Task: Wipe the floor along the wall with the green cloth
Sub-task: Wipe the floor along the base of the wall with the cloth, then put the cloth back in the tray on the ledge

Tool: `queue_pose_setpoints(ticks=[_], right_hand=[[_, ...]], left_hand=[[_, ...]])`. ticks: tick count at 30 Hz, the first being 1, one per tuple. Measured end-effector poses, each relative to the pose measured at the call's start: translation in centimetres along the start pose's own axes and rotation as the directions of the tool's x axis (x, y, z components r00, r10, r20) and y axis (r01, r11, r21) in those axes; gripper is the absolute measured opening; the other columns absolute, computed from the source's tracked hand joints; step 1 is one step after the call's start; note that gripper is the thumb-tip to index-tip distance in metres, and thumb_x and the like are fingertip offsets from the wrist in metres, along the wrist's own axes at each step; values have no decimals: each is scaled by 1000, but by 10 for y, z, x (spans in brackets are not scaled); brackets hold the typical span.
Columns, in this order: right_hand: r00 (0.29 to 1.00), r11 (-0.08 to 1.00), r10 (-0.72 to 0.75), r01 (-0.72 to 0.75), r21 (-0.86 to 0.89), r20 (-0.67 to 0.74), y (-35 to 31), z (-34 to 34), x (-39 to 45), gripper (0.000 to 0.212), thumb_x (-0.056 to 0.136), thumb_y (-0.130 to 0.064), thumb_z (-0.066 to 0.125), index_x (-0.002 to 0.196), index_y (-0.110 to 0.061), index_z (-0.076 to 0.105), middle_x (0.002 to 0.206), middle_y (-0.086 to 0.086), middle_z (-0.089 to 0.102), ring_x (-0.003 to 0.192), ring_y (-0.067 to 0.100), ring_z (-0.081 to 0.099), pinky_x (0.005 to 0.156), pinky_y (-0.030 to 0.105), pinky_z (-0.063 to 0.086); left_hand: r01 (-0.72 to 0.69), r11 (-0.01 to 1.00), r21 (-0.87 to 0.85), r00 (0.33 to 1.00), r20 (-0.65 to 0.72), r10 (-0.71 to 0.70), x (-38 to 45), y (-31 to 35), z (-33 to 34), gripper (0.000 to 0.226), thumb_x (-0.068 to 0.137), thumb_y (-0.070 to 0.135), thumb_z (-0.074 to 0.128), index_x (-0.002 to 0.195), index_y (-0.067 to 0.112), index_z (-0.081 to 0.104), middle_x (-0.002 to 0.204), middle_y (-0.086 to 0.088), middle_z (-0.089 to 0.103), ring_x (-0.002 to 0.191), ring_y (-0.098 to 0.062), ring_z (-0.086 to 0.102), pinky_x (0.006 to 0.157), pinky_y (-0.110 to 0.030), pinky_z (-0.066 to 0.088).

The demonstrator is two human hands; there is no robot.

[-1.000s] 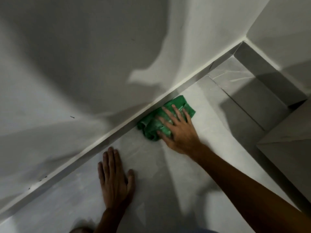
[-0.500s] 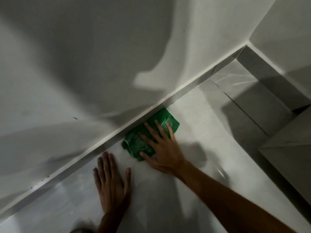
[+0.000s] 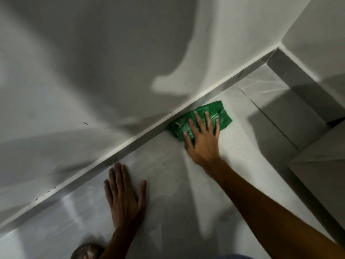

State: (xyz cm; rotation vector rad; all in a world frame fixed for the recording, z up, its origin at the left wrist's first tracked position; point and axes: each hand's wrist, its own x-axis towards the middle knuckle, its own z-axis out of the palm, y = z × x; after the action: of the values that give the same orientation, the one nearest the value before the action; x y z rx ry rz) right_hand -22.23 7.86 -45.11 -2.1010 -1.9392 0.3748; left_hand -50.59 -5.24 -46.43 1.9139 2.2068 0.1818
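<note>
Green cloth [image 3: 200, 119] is the target, but going by size first: white wall [image 3: 93, 62] fills the upper left and centre of the frame, heavy shadows across it, one small dark mark [image 3: 85, 123] at left centre. Grey skirting strip [image 3: 130, 146] runs diagonally from lower left up to the corner at upper right. Pale tiled floor [image 3: 177, 202] takes the lower half; a grout line [image 3: 270, 118] cuts across it at right centre, and a second wall face sits at far right.

My right forearm comes in from the lower right corner, reaching toward frame centre-right. My right hand [image 3: 202, 141] lies palm-down, flat on the cloth, fingers [image 3: 197, 118] spread wide and extended. It's pressing, not gripping; nothing is pinched or curled around.

My left hand [image 3: 124, 195] is flat on bare floor at lower centre, palm down, fingers together and straight, thumb out to the right. It holds nothing. Fingertips sit just short of the skirting, can't tell if they touch it.

The cloth is bunched and creased, lying on the floor right of centre, its upper-left edge tucked against the base of the skirting. The near part is hidden under my right hand; the far end sticks out past the fingertips toward upper right. It's well apart from the left hand.

A dark rounded shape shows at the bottom edge, left of centre, too blurred to identify.
</note>
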Motion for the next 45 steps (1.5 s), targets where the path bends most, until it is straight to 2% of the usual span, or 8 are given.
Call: queue_pose_setpoints(ticks=[15, 21, 25, 27, 30, 34, 43, 45], right_hand=[[908, 910, -415, 413, 30, 61, -25, 14, -86, 45, 113, -39, 47, 156, -33, 58, 172, -3, 48, 165, 30, 36, 135, 63, 25], [927, 927, -375, 374, -26, -24, -10, 8, -153, 35, 106, -40, 58, 134, -32, 78, 159, -7, 64, 147, 26, 62, 115, 51, 37], [979, 974, -88, 46, 222, 184, -30, -19, -156, 35, 111, -33, 54, 139, -23, 74, 147, -4, 72, 144, 23, 64, 118, 41, 38], [914, 860, 67, -256, 441, 399, -32, -50, -146, 37, 117, -27, 45, 147, -17, 65, 147, 7, 70, 141, 30, 64, 117, 35, 43], [742, 356, 209, -664, 657, 637, -37, -119, -134, 28, 120, -26, 40, 140, -33, 58, 138, -5, 71, 129, 16, 70, 105, 18, 52], [658, -108, 317, -691, 715, 683, -43, -231, -153, 27, 119, -33, 40, 128, -43, 64, 114, -32, 80, 108, -13, 75, 84, 7, 58], [528, -221, 645, -563, 796, 553, -53, -503, -235, 34, 116, -44, 43, 148, -51, 49, 141, -20, 65, 116, -8, 67, 93, 4, 52], [504, -207, 701, -533, 820, 504, -45, -548, -250, 41, 116, -42, 43, 157, -42, 45, 152, -12, 59, 129, 2, 63, 112, 17, 48]], left_hand=[[-34, 994, -104, 996, 82, 43, -1, -10, -9, 91, 107, 74, 13, 178, 17, 13, 189, 0, 2, 175, -20, -3, 141, -49, 0], [-53, 995, -85, 979, 194, 69, -6, 1, -21, 99, 101, 82, 5, 177, 20, 8, 188, -2, -5, 175, -24, -6, 141, -47, -3], [-19, 983, -182, 959, 275, 69, -10, 26, -62, 111, 94, 91, 9, 175, 16, 16, 186, -2, 6, 174, -29, 10, 139, -54, 19], [-37, 980, -194, 946, 310, 97, -11, 43, -94, 110, 94, 91, 14, 175, 17, 17, 186, -3, 10, 174, -28, 12, 137, -52, 22], [-50, 983, -175, 911, 397, 117, -9, 68, -144, 91, 104, 74, 26, 177, 25, 5, 188, 4, 0, 174, -20, 3, 139, -49, 15], [-143, 965, -217, 877, 425, 226, -9, 114, -219, 98, 98, 81, 19, 177, 27, 4, 188, 5, 1, 174, -16, 0, 140, -48, 13], [-506, 805, -309, 722, 358, 592, -21, 261, -385, 93, 100, 87, 13, 176, 35, 3, 187, 10, -1, 174, -15, -1, 138, -44, 12], [-559, 761, -330, 674, 354, 648, -25, 299, -407, 89, 102, 84, 15, 176, 35, 3, 187, 8, 0, 174, -15, -1, 139, -46, 14]])
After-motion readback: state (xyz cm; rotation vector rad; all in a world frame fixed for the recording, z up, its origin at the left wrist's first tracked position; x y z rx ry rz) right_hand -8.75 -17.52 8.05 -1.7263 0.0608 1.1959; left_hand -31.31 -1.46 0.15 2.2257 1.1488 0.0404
